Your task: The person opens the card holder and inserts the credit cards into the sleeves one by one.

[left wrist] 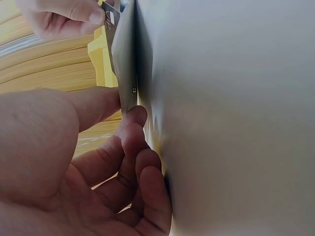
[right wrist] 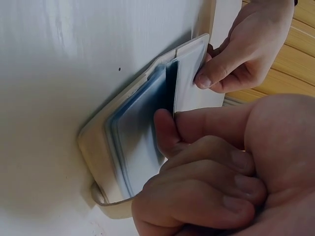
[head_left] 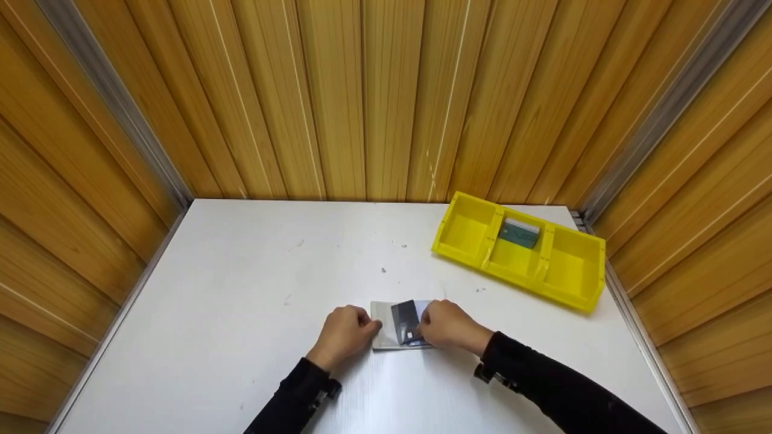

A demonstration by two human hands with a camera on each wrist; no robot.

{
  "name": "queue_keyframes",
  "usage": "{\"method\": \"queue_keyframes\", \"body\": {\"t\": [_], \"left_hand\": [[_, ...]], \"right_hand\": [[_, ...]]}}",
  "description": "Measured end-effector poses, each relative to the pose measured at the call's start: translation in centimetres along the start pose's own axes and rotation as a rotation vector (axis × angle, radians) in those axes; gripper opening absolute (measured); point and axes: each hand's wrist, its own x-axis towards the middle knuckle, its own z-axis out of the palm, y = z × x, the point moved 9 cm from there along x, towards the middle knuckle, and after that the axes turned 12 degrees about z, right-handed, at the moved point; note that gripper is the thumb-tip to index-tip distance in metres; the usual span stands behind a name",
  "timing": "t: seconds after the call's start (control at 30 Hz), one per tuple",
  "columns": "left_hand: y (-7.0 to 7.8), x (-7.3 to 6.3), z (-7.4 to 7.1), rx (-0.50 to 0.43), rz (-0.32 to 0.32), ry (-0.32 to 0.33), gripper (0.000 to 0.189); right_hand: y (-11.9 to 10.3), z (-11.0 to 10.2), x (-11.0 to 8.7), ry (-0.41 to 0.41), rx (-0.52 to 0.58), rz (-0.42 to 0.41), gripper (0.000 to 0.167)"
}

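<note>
A pale card holder [head_left: 382,311] lies opened out near the front of the white table, with clear plastic sleeves [right wrist: 140,132] on its right half. My left hand [head_left: 344,333] pinches the holder's left edge, thumb on top and fingers underneath. A dark card [head_left: 406,319] with a small white mark lies tilted over the holder's middle. My right hand [head_left: 447,324] pinches this card at its right side; in the left wrist view, "VIP" lettering shows on the dark card [left wrist: 110,27]. Part of the sleeves is hidden behind the right hand in the head view.
Toward the back right of the white table [head_left: 241,271] stands a yellow tray [head_left: 518,281] with three compartments. A stack of greenish cards [head_left: 518,234] leans in its middle compartment. Wood-patterned walls [head_left: 386,102] enclose the back and both sides.
</note>
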Motion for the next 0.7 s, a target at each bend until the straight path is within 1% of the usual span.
{"method": "queue_keyframes", "body": {"t": [0.13, 0.37, 0.6, 0.7], "left_hand": [[0.1, 0.0, 0.0, -0.010, 0.002, 0.003, 0.028], [0.1, 0.0, 0.0, -0.015, 0.013, 0.001, 0.028], [0.4, 0.0, -0.1, 0.007, 0.046, 0.005, 0.030], [0.4, 0.1, -0.1, 0.006, 0.041, 0.004, 0.030]], "right_hand": [[-0.2, 0.3, 0.1, 0.004, -0.009, -0.008, 0.040], [-0.8, 0.5, 0.1, 0.025, -0.046, -0.028, 0.034], [-1.3, 0.9, 0.1, 0.004, -0.057, -0.029, 0.040], [-1.5, 1.1, 0.2, 0.002, -0.065, -0.035, 0.042]]}}
